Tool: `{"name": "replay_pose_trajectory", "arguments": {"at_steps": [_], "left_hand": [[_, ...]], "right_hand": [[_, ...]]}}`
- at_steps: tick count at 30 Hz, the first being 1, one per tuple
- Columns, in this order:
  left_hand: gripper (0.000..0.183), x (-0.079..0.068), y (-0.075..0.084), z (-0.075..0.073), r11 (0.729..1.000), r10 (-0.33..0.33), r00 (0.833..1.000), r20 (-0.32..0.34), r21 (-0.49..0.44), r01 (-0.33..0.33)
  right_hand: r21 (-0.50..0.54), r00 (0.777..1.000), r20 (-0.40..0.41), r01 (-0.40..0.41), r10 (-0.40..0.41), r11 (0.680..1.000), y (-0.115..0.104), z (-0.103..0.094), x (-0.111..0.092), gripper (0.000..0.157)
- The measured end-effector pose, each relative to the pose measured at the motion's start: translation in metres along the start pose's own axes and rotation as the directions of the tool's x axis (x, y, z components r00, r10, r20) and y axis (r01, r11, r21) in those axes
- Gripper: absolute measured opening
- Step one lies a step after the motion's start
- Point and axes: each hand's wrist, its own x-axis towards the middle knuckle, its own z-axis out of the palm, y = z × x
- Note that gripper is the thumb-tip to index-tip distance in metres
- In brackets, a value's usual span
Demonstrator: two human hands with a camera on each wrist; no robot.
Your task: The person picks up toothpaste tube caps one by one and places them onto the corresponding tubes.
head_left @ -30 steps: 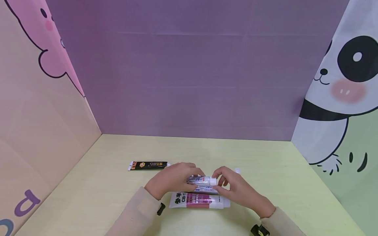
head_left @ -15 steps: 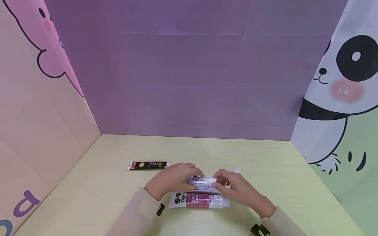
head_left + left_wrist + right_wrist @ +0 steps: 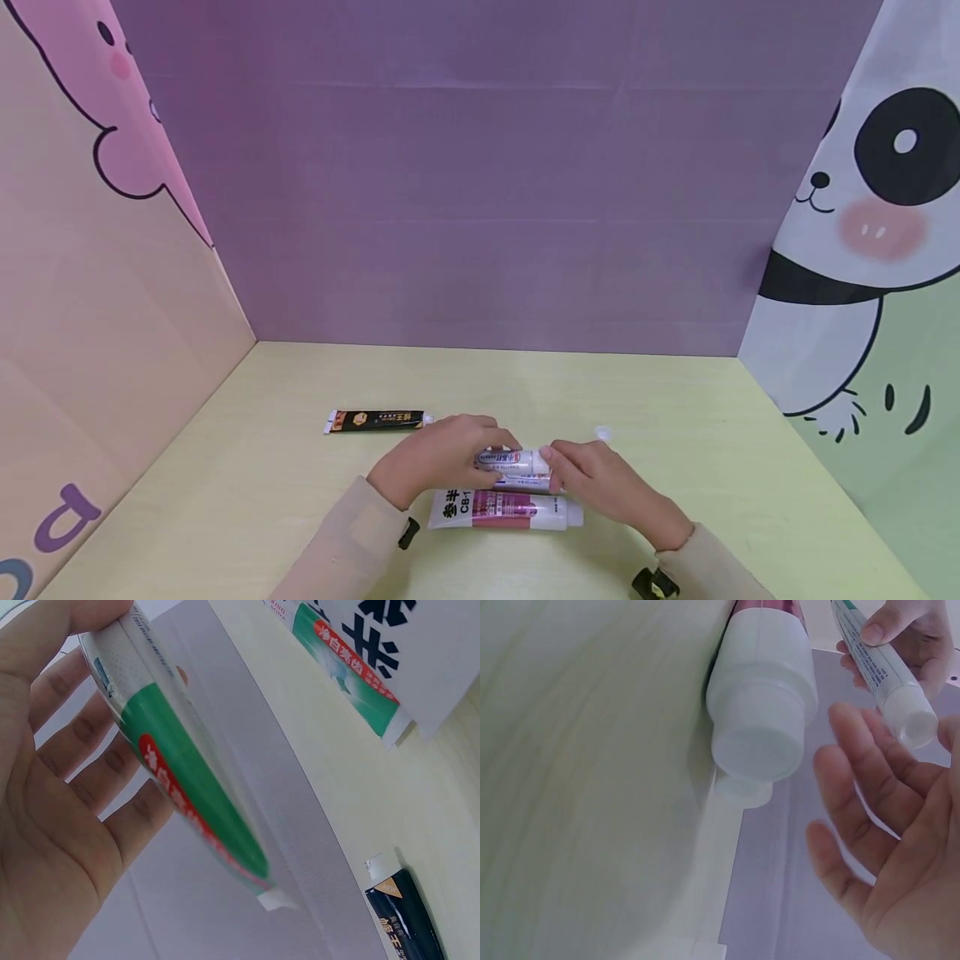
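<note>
My left hand [image 3: 450,452] pinches the tube [image 3: 504,462] between thumb and fingers, above the tabletop [image 3: 255,467]. I judge it light, soft and smooth, so I'd squeeze gently. The stiff-looking cap [image 3: 913,720] is best taken by its sides; my right hand [image 3: 613,482] half-curls there, though whether it grips I can't tell.

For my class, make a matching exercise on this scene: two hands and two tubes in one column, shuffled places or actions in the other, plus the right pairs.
1. Left hand
2. Right hand
3. Black tube
4. Pink-and-white tube

A. Lowest tube in the head view
B. Gripping the green-and-white tube
C. Farthest left of the tubes in the head view
D. At the green-and-white tube's cap

Pairs: 1-B, 2-D, 3-C, 4-A
</note>
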Motion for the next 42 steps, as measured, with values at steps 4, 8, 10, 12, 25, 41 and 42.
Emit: {"name": "replay_pose_trajectory", "arguments": {"at_steps": [4, 8, 10, 12, 25, 41, 42], "left_hand": [[0.032, 0.0000, -0.0002, -0.0004, 1.000, 0.001, 1.000, -0.001, -0.004, -0.001], [0.033, -0.0004, 0.0001, -0.0010, 1.000, 0.000, 1.000, 0.002, -0.002, 0.000], [0.033, -0.0006, 0.0003, -0.0014, 1.000, -0.001, 1.000, 0.002, -0.004, 0.001], [0.033, -0.0007, 0.0001, -0.0018, 1.000, 0.002, 1.000, 0.000, -0.003, -0.002], [0.032, -0.0007, -0.0020, -0.0012, 1.000, -0.002, 1.000, 0.000, -0.007, 0.002], [0.031, 0.0003, -0.0023, 0.0006, 1.000, -0.011, 1.000, 0.005, -0.016, 0.011], [0.031, 0.0002, -0.0022, 0.0005, 1.000, -0.010, 1.000, 0.005, -0.016, 0.010]], "right_hand": [[-0.030, 0.999, 0.010, -0.041, 0.041, 0.999, -0.0016, -0.0025, -0.0010, 0.043], [0.010, 1.000, 0.007, -0.014, 0.014, 1.000, -0.0013, -0.0049, -0.0019, 0.032], [0.029, 1.000, 0.002, 0.008, -0.008, 1.000, -0.0009, -0.0059, -0.0022, 0.030], [0.046, 1.000, 0.000, 0.020, -0.020, 0.999, -0.0001, -0.0064, -0.0024, 0.032], [0.088, 0.973, -0.093, 0.218, -0.209, 0.972, 0.0036, -0.0039, -0.0050, 0.036], [0.096, 0.963, -0.102, 0.258, -0.249, 0.961, 0.0065, -0.0022, -0.0052, 0.032], [0.094, 0.966, -0.100, 0.250, -0.240, 0.964, 0.0064, -0.0021, -0.0051, 0.031]]}}
